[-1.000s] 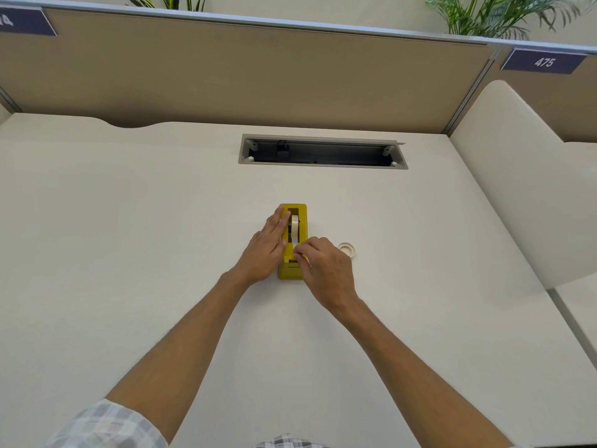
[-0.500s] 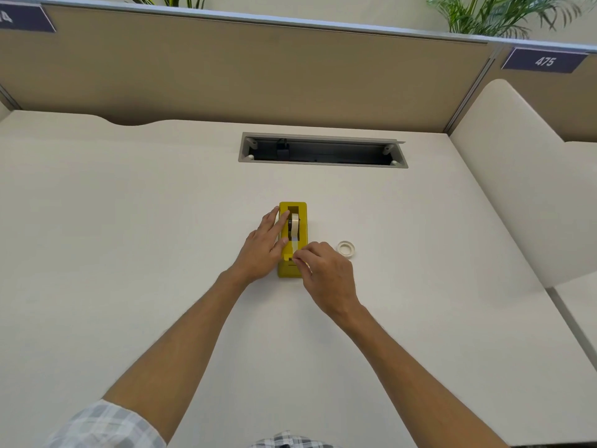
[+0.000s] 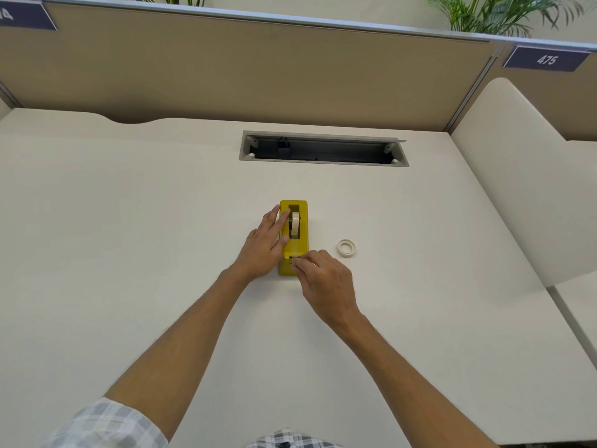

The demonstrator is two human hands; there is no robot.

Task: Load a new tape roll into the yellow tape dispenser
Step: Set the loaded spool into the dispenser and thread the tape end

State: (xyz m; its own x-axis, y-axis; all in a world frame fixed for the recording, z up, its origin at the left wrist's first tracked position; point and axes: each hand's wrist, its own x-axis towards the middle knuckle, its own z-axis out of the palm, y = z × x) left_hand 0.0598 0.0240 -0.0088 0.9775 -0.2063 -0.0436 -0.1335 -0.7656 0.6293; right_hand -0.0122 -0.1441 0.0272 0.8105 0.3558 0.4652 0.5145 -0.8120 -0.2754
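The yellow tape dispenser (image 3: 303, 245) stands lengthwise in the middle of the desk. A cream tape roll (image 3: 294, 224) sits upright in its slot. My left hand (image 3: 265, 245) lies flat against the dispenser's left side, fingers reaching onto its top edge. My right hand (image 3: 326, 281) is at the near end by the cutter, thumb and forefinger pinched on the tape's free end. A strip of tape runs from the roll down to those fingers.
A small white tape ring (image 3: 346, 247) lies flat on the desk to the right of the dispenser. A grey cable tray opening (image 3: 323, 160) is set into the desk behind. A tan partition (image 3: 258, 69) closes the back, a white divider (image 3: 517, 176) the right.
My right hand has drawn back toward me along the dispenser, from beside the roll to the cutter end. The left hand has stayed against the dispenser's side.
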